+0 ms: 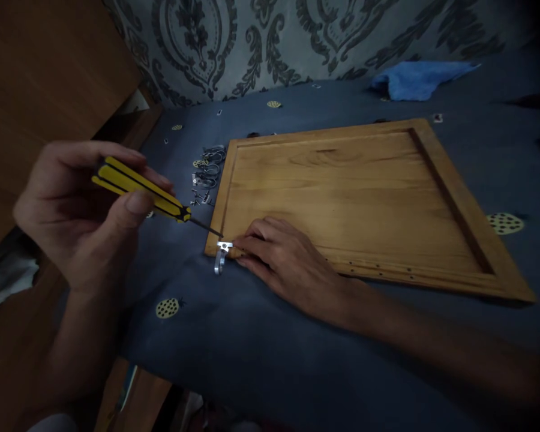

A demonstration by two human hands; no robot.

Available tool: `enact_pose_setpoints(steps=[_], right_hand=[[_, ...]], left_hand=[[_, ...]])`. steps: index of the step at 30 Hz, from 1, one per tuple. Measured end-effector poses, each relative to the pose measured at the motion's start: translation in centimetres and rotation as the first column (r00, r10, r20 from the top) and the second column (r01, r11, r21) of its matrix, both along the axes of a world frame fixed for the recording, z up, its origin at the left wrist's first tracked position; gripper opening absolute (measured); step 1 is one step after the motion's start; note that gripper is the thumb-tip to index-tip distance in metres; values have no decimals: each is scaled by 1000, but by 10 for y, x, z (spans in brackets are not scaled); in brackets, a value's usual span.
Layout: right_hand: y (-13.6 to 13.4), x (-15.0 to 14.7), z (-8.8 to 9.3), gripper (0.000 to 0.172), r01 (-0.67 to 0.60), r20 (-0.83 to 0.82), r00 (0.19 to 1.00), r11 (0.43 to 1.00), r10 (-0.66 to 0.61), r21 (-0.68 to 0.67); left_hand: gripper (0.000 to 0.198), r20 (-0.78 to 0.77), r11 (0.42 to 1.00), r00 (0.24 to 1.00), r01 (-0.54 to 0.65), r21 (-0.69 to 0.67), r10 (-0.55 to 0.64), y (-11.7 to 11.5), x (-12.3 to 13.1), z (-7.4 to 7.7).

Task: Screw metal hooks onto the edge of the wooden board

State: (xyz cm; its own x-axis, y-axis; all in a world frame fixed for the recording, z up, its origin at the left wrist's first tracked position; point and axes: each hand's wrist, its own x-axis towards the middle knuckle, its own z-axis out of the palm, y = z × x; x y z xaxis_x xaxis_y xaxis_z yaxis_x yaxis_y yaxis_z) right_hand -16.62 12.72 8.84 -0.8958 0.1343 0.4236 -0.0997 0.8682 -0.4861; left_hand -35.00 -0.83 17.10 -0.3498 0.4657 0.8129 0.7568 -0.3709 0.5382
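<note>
A wooden panel (342, 192) with a raised frame lies flat on a dark blue cloth (252, 336). My left hand (76, 210) is closed around a yellow and black screwdriver (139, 189); its thin blade tip rests on a small metal hook (222, 253) at the panel's near left corner. My right hand (283, 258) lies on the panel's near edge, its fingertips pressed together against the hook's plate, holding it in place. A row of small holes (378, 267) runs along the panel's near rail.
A pile of metal hooks and screws (207, 174) lies on the cloth just left of the panel. A crumpled blue rag (414, 78) sits at the back right. Brown wooden furniture (40, 72) stands to the left; patterned wallpaper (261, 42) is behind.
</note>
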Motion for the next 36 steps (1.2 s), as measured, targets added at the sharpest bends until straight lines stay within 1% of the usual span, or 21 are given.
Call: enact_pose_setpoints(steps=[4,6,8,11,13,15,17,20,24,28,30,32,34,36], right_hand=[[0,0,-1,16,-1,-8,1000,1000,1,5],[1,0,-2,17,-4,-8,1000,1000,5,6],[2,0,-2,18,-8,-2,1000,1000,8,8],[2,0,-1,18,-15,-1,1000,1000,15,5],[2,0,0,18,-15,0,1000,1000,15,4],[2,0,0,18,-12,3,1000,1000,12,7],[2,-1,0,18,-10,3,1000,1000,10,10],[2,-1,0,19,-11,6,1000,1000,11,2],[2,0,0,19,-20,-9,1000,1000,20,5],[2,0,-1,18,-17,-16,1000,1000,17,15],[2,0,-1,19,-14,-4,1000,1000,14,9],[2,-1,-2,18,-13,-3,1000,1000,13,13],[2,-1,-2,18,-9,-13,1000,1000,9,25],[3,-1,-2,17,-11,-22,1000,999,12,35]], left_hand=[[24,-46,990,995,85,-113,-91,-1,-3,-3],[23,-23,980,995,96,-173,-102,-1,-1,-4],[22,8,974,996,85,-211,-85,-2,2,-3],[23,23,972,997,82,-221,-79,-3,3,-2],[24,30,965,993,121,-233,-117,-3,1,-3],[26,22,954,983,181,-238,-181,-3,-1,-5],[28,22,954,978,208,-217,-208,-2,-2,-7],[29,42,962,982,188,-200,-184,-1,-1,-7],[29,-1,949,979,195,-246,-202,-2,1,-4],[31,30,940,979,202,-277,-201,-3,3,-4],[35,-7,945,978,200,-258,-209,-2,2,-5],[40,-95,948,970,196,-252,-225,0,-1,-7],[46,-176,944,955,184,-276,-237,2,-5,-8],[52,-217,942,946,177,-285,-243,4,-7,-8]])
